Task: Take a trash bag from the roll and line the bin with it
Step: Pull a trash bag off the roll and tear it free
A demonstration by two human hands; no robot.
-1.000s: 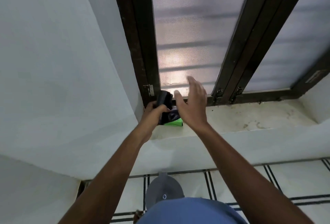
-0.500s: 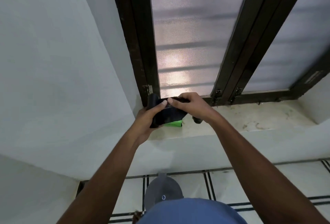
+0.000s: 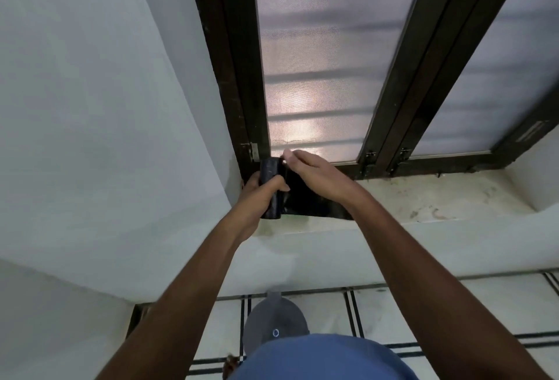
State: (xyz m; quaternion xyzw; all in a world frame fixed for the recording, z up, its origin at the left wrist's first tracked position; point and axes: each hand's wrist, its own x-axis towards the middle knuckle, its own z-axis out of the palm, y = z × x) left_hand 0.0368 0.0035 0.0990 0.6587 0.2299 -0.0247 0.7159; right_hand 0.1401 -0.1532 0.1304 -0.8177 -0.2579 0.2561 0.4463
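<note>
Left hand (image 3: 255, 198) grips the black trash bag roll (image 3: 270, 189), fingers curled round its middle, roll held upright just above the window sill (image 3: 423, 201), at the sill's left end by the corner of the dark window frame (image 3: 239, 92). Right hand (image 3: 317, 177) pinches the top edge of the unrolled bag sheet (image 3: 302, 198) right beside the roll; fingers curled, thumb tip showing at the top. Sheet runs from the roll to the right, under the right hand, lower edge hanging just over the sill. Frosted glass (image 3: 317, 62) behind. Grey bin lid (image 3: 273, 322) on the tiled floor (image 3: 438, 307) below, between the forearms.
</note>
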